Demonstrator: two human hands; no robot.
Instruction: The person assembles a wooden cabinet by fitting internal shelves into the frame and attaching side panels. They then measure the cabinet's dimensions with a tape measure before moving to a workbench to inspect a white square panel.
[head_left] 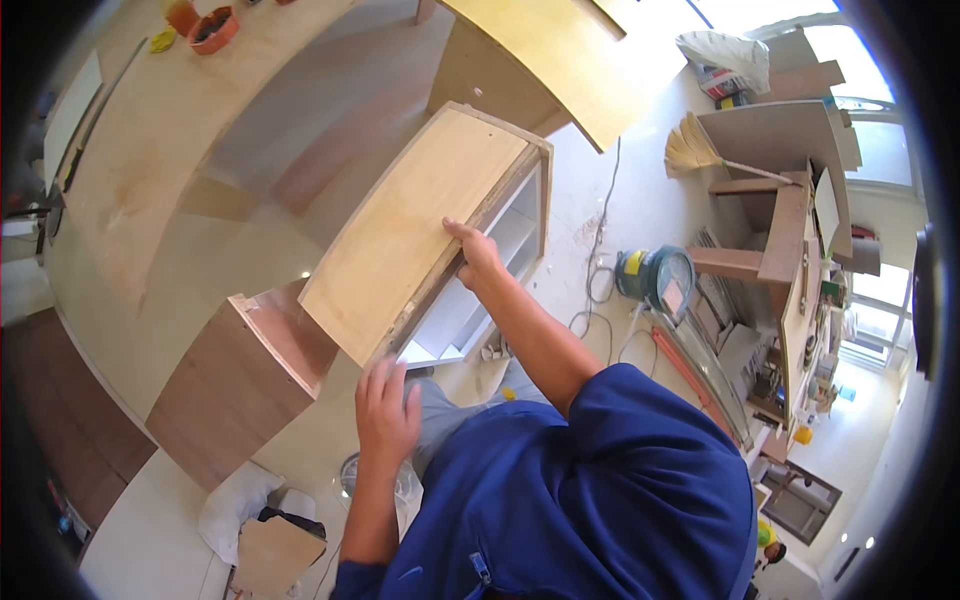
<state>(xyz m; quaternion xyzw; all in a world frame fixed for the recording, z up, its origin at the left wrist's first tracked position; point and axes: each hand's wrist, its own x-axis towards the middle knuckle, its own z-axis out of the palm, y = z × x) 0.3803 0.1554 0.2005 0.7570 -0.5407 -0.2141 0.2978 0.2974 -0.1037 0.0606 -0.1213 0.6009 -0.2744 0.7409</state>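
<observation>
Two hands (480, 262), one gripping one cabinet (415, 210)

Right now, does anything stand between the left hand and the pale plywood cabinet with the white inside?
Nothing visible does: left hand is by the near corner of the cabinet, contact unclear. The right hand holds its edge farther along.

Before us: cabinet (415, 220) | left of it: box (225, 390) | right of it: bucket (648, 275) | on our left-hand table (135, 170): bowl (213, 30)

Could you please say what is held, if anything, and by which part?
The right hand holds the cabinet by a long edge; whether the left hand touches it is unclear.
</observation>
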